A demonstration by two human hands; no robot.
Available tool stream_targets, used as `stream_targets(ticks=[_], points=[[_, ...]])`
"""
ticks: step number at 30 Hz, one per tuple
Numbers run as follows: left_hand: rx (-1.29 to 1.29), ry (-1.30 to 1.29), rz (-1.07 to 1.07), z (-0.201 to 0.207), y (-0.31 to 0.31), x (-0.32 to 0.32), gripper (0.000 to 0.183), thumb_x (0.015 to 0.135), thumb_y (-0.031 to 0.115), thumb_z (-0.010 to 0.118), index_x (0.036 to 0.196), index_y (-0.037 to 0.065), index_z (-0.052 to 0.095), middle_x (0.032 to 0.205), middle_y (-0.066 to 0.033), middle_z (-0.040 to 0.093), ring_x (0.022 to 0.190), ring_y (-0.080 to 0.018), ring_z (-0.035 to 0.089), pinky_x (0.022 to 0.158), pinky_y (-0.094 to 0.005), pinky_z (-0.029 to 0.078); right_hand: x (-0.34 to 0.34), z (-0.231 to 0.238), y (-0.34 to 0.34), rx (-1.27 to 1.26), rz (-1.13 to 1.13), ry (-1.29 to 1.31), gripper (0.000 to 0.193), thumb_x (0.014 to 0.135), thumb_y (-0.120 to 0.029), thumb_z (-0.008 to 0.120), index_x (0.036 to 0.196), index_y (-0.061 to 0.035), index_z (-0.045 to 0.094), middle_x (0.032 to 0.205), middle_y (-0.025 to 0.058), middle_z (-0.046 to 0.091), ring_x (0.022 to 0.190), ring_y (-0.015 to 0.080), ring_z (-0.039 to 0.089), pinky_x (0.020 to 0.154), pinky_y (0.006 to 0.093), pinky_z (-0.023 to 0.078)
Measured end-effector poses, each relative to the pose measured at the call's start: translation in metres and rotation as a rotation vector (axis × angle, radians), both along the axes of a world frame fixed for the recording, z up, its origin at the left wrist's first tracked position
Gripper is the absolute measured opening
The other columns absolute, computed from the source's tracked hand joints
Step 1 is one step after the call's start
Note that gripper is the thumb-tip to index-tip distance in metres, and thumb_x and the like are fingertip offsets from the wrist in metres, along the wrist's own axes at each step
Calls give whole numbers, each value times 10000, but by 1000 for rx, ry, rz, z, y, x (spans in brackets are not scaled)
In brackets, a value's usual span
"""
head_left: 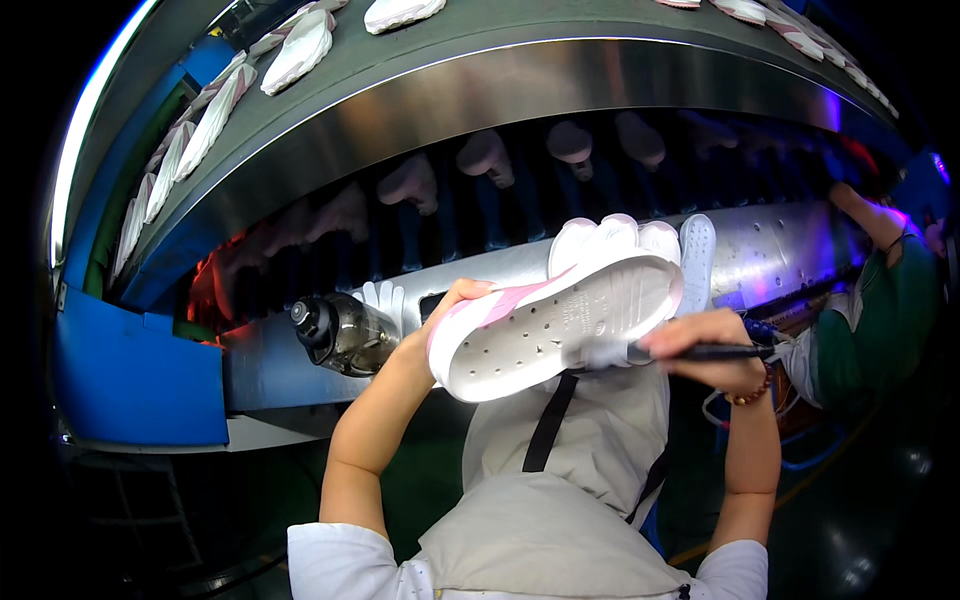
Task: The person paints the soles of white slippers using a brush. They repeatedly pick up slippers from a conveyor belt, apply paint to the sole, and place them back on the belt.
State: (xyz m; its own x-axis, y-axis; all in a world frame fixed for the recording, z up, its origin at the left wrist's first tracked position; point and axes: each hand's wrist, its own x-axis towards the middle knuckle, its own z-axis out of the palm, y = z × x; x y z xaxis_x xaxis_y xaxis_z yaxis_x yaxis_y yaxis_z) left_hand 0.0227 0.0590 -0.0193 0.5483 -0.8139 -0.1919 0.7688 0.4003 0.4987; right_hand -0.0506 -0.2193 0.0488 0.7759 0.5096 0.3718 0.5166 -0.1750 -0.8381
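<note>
My left hand (458,300) grips the far left end of a white and pink shoe sole (520,335). The sole is tilted, so its hollow inner face with several small holes shows toward me. In my right hand (708,348) is a brush with a dark handle (730,353). Its pale head, smeared by motion, is at the near right edge of the sole's inner face. Whether the bristles touch the surface cannot be made out. A beaded bracelet circles my right wrist. Just beyond the held sole, several more white soles (612,234) lean together on the metal ledge.
A dark clear bottle (350,335) lies on the metal ledge (270,365) beside a white glove (384,298). Behind, several shoe shapes stand on blue posts under a steel-edged conveyor (540,80) carrying soles. A person in green (870,320) works at the right.
</note>
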Motion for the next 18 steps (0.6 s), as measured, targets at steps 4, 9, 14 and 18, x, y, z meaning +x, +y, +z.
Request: stream_targets(ticks=[4,9,14,18], points=[[42,-36,109,-2,4,4,444,738,343,476,1005,-6,536,912,-133,589,694,-184,593,618,-267,474,-10,0,2,-157,38,-70,182,606,52,656,772,-9,613,823,133,621,766,200,612,713,256,474],[-577,-29,255,-19,-22,6,636,805,518,287,1242,56,290,1225,-146,365,1076,-269,405,910,-408,307,-26,22,21,-41,-95,-217,186,581,1,669,762,-3,626,764,127,629,675,174,623,561,216,471],[-441,-43,275,-32,-69,2,824,738,685,186,1287,72,234,1280,-109,329,1154,-296,343,966,-437,250,6,-11,47,52,-387,119,179,658,2,626,836,8,611,672,33,601,563,36,517,491,155,398],[-437,-46,354,-28,-65,1,770,763,654,186,1267,79,278,1248,-97,376,1126,-270,386,939,-416,306,0,-29,55,-308,-204,-531,182,642,-25,618,823,-39,614,685,91,606,549,173,588,504,251,460]])
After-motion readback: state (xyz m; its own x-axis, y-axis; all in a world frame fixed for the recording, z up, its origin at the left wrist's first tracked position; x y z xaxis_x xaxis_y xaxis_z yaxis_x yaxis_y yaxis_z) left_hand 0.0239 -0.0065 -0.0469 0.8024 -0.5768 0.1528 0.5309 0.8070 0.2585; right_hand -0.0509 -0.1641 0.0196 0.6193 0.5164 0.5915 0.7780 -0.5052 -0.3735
